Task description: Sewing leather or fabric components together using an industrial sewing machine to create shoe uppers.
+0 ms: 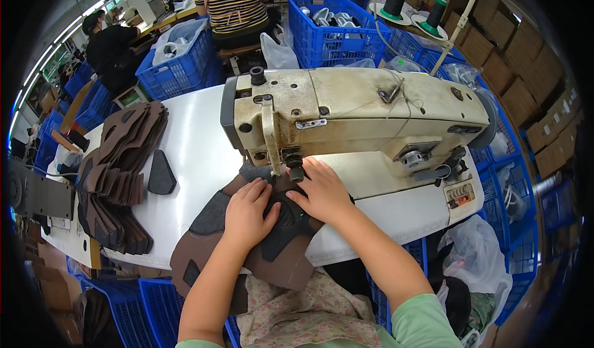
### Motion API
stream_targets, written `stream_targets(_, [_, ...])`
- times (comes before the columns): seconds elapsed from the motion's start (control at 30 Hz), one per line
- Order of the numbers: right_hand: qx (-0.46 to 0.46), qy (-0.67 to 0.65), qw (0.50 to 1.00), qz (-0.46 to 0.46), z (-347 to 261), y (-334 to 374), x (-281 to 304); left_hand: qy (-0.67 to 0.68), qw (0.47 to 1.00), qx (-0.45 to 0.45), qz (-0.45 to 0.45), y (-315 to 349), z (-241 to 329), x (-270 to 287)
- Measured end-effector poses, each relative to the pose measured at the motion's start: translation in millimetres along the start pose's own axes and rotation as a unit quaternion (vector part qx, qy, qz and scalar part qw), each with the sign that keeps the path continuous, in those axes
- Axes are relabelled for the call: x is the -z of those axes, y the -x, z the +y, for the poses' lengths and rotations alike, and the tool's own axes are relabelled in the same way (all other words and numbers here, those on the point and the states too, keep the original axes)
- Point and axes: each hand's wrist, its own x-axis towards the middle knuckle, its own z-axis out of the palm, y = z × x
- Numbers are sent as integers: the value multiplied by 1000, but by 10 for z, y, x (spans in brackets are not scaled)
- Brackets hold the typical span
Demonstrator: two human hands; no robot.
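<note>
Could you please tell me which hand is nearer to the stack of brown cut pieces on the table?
Left. The left hand lies closer to the stack of brown cut pieces; the right hand lies farther away, beyond the left hand.

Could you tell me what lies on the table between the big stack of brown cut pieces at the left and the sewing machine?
In the head view, a single dark wedge-shaped piece lies between the stack and the sewing machine; otherwise bare white table.

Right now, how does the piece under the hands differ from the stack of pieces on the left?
The brown piece under the hands lies single and spread flat at the sewing machine; the stacked pieces overlap in a fanned pile, untouched. Both hands, left hand and right hand, press the first. Both look like brown cut material.
</note>
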Motion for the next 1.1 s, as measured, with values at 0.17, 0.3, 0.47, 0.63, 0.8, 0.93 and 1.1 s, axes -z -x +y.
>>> stream_targets(0.17, [-6,-12,1000,-7,27,-44,-4,28,1000,12,1,-53,-52,-25])
stream_targets(0.3, [6,32,999,10,57,-58,-46,36,999,-4,12,-111,-116,-40])
stream_targets(0.47, [4,29,999,20,76,-126,-45,59,998,-18,13,-186,-169,-44])
stream_targets(0.63, [-6,9,1000,28,85,-186,-39,52,999,11,-7,-224,-178,-41])
stream_targets(0.8, [-6,7,999,45,124,-205,-87,55,998,22,-14,-258,-186,-42])
stream_targets(0.93, [-8,6,999,43,136,-216,-103,51,998,21,-14,-272,-194,-48])
stream_targets(1.1, [-18,-1,999,45,97,-201,-45,66,998,10,-11,-272,-228,-67])
